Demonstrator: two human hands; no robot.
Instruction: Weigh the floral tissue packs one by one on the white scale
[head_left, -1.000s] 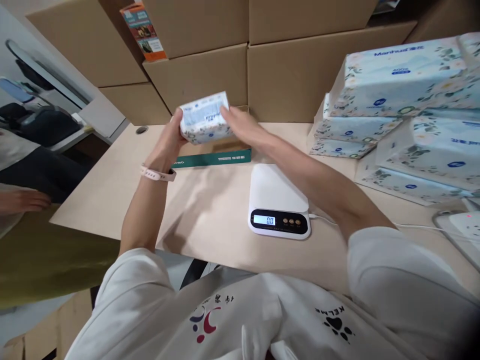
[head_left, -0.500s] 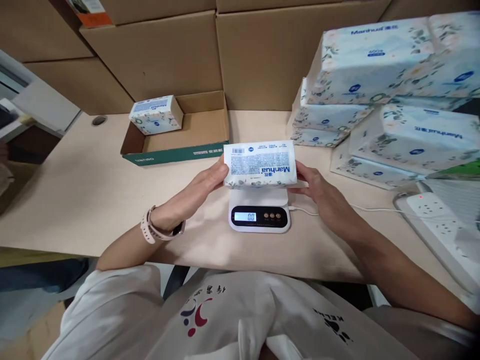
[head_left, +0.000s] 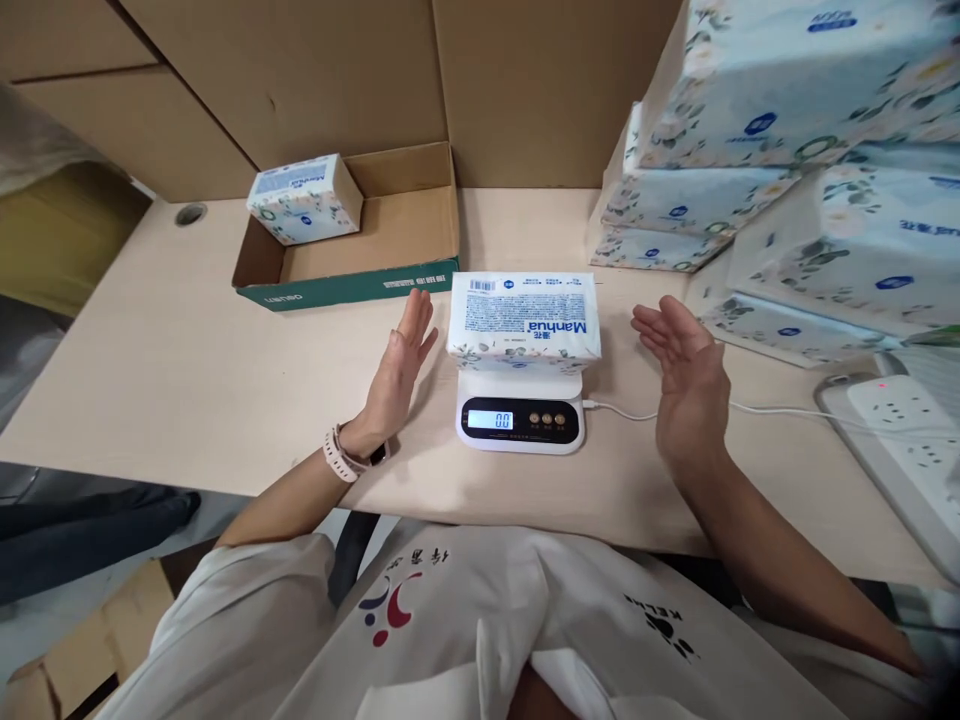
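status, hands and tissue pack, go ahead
Left hand open, just left of the tissue pack, not touching. Right hand open, apart on its right. Tissue pack lies on the scale, display 0.0. Nothing between hands and pack.

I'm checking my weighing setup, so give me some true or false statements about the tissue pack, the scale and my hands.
The white floral tissue pack lies on the white digital scale. True.
The left hand grips that pack. False: it is open beside it, not touching.
The right hand is open, clear of the pack. True.
The shallow brown cardboard tray holds nothing. False: a second tissue pack sits in its far left corner.
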